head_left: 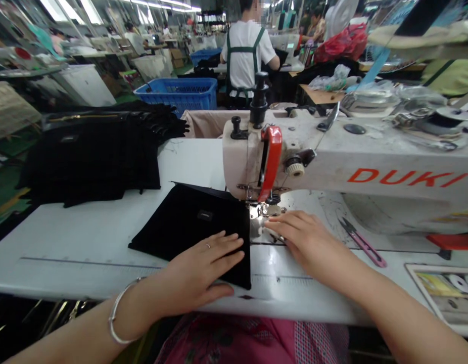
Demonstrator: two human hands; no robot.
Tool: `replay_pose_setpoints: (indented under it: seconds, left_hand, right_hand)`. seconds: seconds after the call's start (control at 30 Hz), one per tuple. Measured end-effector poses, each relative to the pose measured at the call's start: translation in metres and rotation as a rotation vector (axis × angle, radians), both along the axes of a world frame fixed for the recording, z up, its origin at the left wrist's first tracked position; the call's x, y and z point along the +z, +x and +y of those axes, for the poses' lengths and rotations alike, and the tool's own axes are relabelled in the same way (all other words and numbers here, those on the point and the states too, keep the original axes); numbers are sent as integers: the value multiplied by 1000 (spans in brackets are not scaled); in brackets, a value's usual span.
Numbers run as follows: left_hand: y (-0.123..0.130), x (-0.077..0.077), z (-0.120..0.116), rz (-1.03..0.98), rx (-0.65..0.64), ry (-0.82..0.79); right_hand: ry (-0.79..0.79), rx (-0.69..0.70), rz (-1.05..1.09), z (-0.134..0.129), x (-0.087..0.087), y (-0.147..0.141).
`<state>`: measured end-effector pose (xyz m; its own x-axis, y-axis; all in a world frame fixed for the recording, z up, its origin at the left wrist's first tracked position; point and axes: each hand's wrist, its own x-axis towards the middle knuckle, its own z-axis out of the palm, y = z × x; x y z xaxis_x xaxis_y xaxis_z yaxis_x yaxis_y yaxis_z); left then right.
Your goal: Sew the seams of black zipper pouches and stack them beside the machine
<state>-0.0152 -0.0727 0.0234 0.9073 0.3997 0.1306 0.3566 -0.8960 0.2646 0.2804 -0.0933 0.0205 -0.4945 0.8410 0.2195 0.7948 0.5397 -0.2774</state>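
A black fabric panel point(173, 222) with a small dark label point(205, 216) lies on the white sewing table, its right edge along the needle area. My left hand point(209, 268) rests flat on its lower right part, fingers spread. My right hand point(306, 242) is just right of the presser foot point(255, 211), fingers stretched out toward it and fingertips at the metal plate. Small metal parts point(275, 237) show by its thumb; I see nothing held. The sewing machine point(313, 151) has a red guard point(271, 162) in front of its needle bar.
A stack of black pieces point(90, 151), the top one with a zipper, sits at the table's left. Pink-handled thread snips point(365, 245) lie right of my right hand. Behind are a blue crate point(177, 93) and a person point(246, 55) in a white shirt.
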Motion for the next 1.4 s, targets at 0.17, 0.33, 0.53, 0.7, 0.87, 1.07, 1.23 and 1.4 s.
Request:
replay_pose_setpoints:
  seconds: [0.17,0.33,0.53,0.7,0.87,1.07,1.23,1.4]
  left_hand:
    - [1,-12,-14,-75,33,25]
    - [2,-9,-7,-233,186,-135]
    - [-4,0,-10,-374,272,-211]
    - [-2,-3,-12,-334,166,-152]
    - [-2,-4,-14,-405,302,-236]
    - [-2,-6,-17,-481,434,-302]
    - [-3,-3,-14,-508,463,-273]
    - [-2,-1,-11,-357,205,-98]
  right_hand:
    - [125,-248,66,35,-16,-19]
    - [97,-143,98,10,-11,-32]
    - [-32,77,233,-61,-14,-51]
    - [-7,97,272,-68,-25,-59]
    - [-17,-36,328,-70,-18,-55]
    - [-9,-40,256,-69,-20,-63]
    - [84,16,329,-63,-28,-69]
    - [139,112,345,-62,-29,-61]
